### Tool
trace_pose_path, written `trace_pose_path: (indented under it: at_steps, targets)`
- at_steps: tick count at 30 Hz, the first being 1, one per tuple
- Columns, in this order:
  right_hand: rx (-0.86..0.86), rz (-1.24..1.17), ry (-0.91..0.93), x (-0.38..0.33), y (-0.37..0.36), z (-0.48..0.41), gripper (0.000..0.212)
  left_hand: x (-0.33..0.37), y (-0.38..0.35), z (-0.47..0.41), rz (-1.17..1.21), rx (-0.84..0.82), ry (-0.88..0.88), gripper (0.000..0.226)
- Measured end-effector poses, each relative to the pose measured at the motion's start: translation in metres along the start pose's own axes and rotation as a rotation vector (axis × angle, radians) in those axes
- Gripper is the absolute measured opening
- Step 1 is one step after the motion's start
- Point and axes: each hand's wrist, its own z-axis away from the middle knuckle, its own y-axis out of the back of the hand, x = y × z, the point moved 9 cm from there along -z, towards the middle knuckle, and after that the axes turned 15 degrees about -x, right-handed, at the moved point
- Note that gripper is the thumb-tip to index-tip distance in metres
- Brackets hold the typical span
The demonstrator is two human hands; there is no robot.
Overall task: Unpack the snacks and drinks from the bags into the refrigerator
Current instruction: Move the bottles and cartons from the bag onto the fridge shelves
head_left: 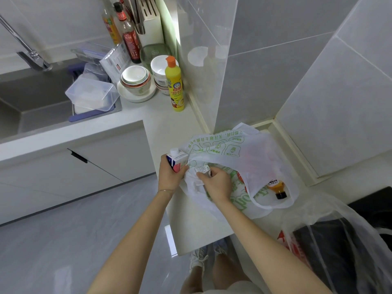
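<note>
Both forearms reach up from the lower frame to the near end of the counter (169, 132), where a white green-printed bag (233, 153) lies slumped by the wall corner. The left hand (169, 177) is wrapped round a drink carton (177, 161), which stands roughly upright at the bag's mouth by the counter's left edge. Just beside it, the right hand (216, 183) pinches a small packet (203, 169) with curled fingers. An amber bottle (276, 187) lies inside the bag to the right of that hand, which is the nearer one, its cap towards the near edge. No refrigerator is in view
</note>
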Motion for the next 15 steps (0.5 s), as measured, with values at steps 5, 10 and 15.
trace_pose_path:
  at_steps: [5,10,15]
  targets:
    - [0.034,-0.011,0.004,-0.007,0.017,0.006,0.050,0.002,-0.001,-0.001,-0.032,0.011,-0.006,0.046]
    - [0.041,-0.138,-0.022,0.003,0.026,0.012,0.049,0.008,-0.006,-0.003,-0.069,0.011,-0.018,0.047]
    - [0.051,-0.306,-0.007,0.014,0.038,0.013,0.045,0.010,-0.007,-0.003,-0.101,0.038,-0.015,0.047]
